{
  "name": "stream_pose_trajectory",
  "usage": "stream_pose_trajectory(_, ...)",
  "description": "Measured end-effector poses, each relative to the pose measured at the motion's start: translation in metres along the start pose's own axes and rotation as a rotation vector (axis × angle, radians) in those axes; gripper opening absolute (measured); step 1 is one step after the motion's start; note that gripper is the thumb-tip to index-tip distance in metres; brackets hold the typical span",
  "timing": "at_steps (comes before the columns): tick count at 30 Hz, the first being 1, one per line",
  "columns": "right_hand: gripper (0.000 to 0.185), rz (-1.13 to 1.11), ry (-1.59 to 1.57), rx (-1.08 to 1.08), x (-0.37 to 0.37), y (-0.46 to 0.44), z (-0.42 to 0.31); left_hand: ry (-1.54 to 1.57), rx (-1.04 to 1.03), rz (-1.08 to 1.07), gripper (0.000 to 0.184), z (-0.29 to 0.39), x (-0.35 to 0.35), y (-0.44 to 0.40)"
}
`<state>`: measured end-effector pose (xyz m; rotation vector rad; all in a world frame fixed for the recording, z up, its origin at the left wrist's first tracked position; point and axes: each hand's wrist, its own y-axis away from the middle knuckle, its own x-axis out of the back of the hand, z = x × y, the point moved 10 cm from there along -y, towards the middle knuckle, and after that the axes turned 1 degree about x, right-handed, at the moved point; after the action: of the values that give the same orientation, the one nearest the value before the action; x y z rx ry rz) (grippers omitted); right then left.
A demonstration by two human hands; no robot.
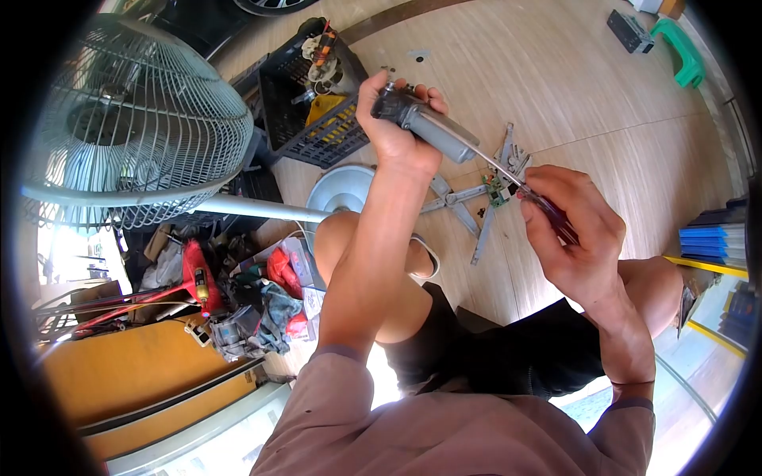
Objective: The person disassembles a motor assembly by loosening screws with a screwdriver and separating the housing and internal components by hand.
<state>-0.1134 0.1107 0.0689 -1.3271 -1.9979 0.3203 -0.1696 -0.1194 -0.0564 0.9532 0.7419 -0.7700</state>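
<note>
My left hand (401,135) is wrapped round a small electric motor (439,133) with a grey cylindrical body and a black gear housing, held up in front of me. In my right hand (575,230) is a screwdriver (498,168) with a dark red handle, gripped between thumb and fingers. Its long metal shaft points up and left, and the tip meets the motor's side near the lower end; whether it sits on a screw I cannot tell. Below, on the floor, lie folding metal bracket arms (464,205) and a green circuit board (498,190).
A large fan (143,119) stands at left on a round base (340,189). Behind my left hand is a black crate (298,135) holding parts. Cloths and a red tool (196,278) lie lower left. A green plastic piece (680,51) and a dark box (629,32) rest far right.
</note>
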Motion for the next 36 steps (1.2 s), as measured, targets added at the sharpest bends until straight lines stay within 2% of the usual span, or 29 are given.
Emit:
stream_pose_trajectory(12,0.024,0.014,0.003,0.025,-0.003,0.001,0.000,0.007,-0.018,-0.004,0.035,0.003,0.001,0.005)
stream_pose_trajectory(15,0.022,-0.020,-0.061,-0.106,-0.006,0.003,0.010,-0.001,-0.011,-0.003,0.034,0.003,0.002,0.003)
stream_pose_trajectory(18,0.022,-0.010,-0.109,-0.149,-0.007,0.004,0.016,-0.015,0.006,0.002,0.031,0.002,0.003,0.001)
stream_pose_trajectory(24,0.023,-0.077,-0.553,-0.636,-0.027,0.028,0.050,-0.003,0.003,-0.002,0.031,0.002,0.003,0.000)
stream_pose_trajectory(27,0.023,-0.005,-0.755,-0.768,-0.035,0.032,0.055,-0.012,-0.022,-0.007,0.033,0.003,0.001,0.003)
stream_pose_trajectory(33,0.031,-0.283,-1.054,-1.096,-0.063,0.052,0.056,-0.066,-0.008,-0.037,0.029,-0.001,-0.002,0.005)
stream_pose_trajectory(36,0.032,-0.314,-1.114,-1.130,-0.063,0.054,0.057,-0.113,-0.008,-0.059,0.027,0.000,-0.009,0.008)
